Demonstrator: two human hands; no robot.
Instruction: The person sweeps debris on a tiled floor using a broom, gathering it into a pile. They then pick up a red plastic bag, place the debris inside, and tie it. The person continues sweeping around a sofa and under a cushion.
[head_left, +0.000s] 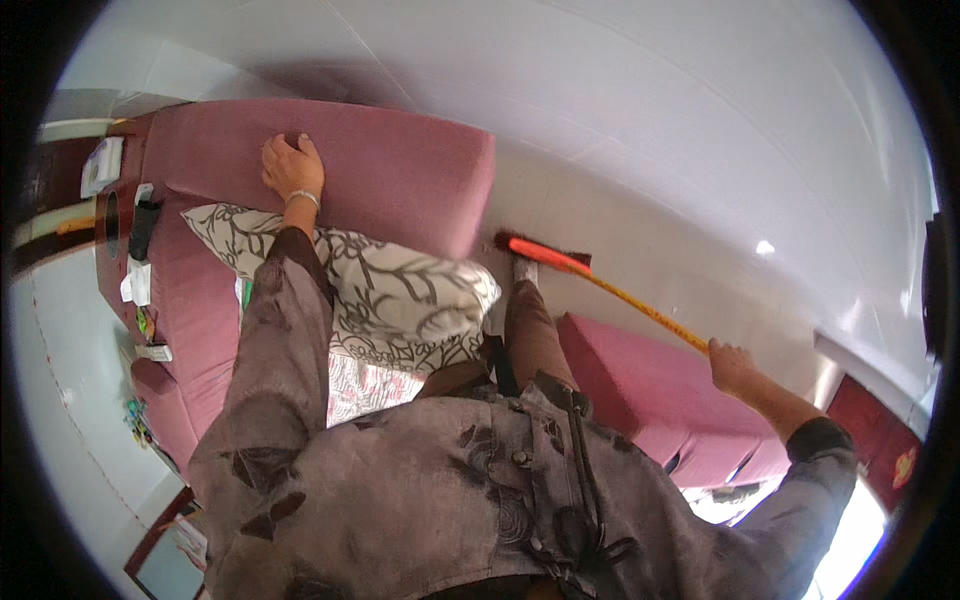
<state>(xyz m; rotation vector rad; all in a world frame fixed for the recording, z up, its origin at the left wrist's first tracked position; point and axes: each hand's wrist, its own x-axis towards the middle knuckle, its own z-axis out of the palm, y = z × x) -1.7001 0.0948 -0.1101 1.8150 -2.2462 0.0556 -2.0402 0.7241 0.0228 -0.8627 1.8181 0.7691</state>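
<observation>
My right hand (731, 366) grips the yellow handle (652, 311) of a broom, near its end. The broom's red-orange head (547, 256) and dark bristles (510, 240) are down on the floor by my foot. My left hand (292, 166) rests on a pink upholstered sofa arm (390, 161), with nothing seen in its grasp. Beneath my left forearm lies a cream cushion (405, 292) with a dark leaf pattern.
Pale floor (547, 180) runs along a smooth light wall (637, 67). Another pink upholstered piece (667, 390) stands to my right. Tissue packs (101, 166) and a dark object (144, 229) lie along the sofa's left side. A dark red piece of furniture (874, 420) stands at far right.
</observation>
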